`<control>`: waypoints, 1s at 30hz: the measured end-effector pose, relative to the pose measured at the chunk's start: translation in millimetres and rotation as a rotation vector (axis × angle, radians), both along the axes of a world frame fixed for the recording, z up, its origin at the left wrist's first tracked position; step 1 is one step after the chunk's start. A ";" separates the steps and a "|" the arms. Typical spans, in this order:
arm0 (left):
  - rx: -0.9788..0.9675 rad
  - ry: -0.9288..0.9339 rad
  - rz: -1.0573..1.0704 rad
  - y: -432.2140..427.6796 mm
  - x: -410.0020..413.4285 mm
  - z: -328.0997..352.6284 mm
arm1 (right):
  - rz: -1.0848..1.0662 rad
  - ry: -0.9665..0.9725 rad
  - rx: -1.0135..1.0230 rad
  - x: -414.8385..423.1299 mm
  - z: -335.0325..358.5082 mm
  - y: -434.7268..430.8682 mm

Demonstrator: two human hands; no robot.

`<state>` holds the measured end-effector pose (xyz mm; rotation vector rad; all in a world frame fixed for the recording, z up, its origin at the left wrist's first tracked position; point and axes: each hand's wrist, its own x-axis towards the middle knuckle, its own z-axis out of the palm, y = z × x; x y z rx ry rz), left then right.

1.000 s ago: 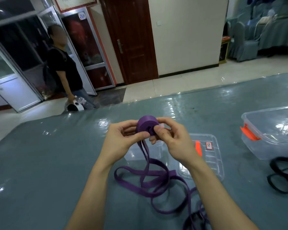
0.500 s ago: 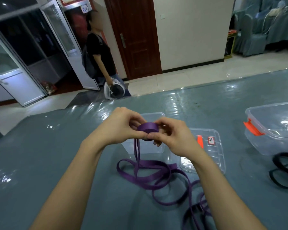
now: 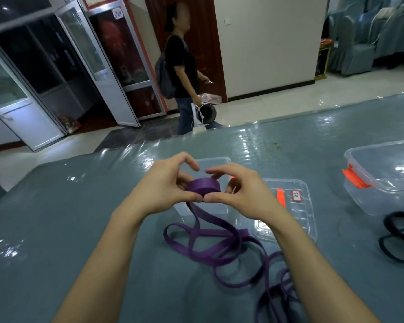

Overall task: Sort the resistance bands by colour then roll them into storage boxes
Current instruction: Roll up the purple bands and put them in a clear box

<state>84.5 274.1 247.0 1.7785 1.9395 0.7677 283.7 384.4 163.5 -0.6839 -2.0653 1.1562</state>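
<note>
Left hand [image 3: 168, 185] and right hand [image 3: 240, 194] meet above the middle of the table [image 3: 56, 229], and both grasp the purple band [image 3: 204, 188]. Left thumb pinches the near edge of the rolled part, and the left fingers curl round its far side. Right thumb presses the same near edge, tip to tip with the left thumb. Right forefinger arches over the top of the roll. The rolled part is a tight coil, lying flat between the two hands.

The unrolled tail drops from the coil at 6 o'clock. It lies in loose crossing loops on the table between the forearms, then runs off toward 5 o'clock, where it blurs near the picture's edge.

Open box [image 3: 222, 160], clear plastic, sits under and just beyond the hands at 12 o'clock and is largely hidden by them. Lid [image 3: 299, 220], also clear, lies flat at 3 o'clock from the hands, just beside the open box. It bears an orange strip and a small label whose text is unreadable.

Second box [image 3: 383, 183], clear with an orange latch [image 3: 356, 179], stands farther out at 3 o'clock, well apart from the hands. Black band [image 3: 399, 243] lies looped at 4 o'clock, just in front of the second box.

A person [image 3: 180, 73] in a dark top stands beyond the table's far edge at 12 o'clock.
</note>
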 end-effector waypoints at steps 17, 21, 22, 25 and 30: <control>0.327 -0.382 0.068 1.7 1.0 -25.4 | 0.075 0.495 -0.380 -4.5 3.7 -7.5; 0.314 -0.273 0.050 0.3 -3.7 -21.7 | 0.081 0.489 -0.391 -3.6 2.4 -6.6; 0.302 -0.336 0.043 0.2 -3.1 -20.7 | 0.094 0.511 -0.414 -5.3 3.3 -9.4; 0.297 -0.528 0.065 0.2 0.8 -21.8 | 0.146 0.554 -0.486 -12.0 3.0 -17.6; 0.201 -0.272 0.046 -6.9 -10.2 -12.0 | 0.121 0.231 -0.210 1.7 4.5 -9.8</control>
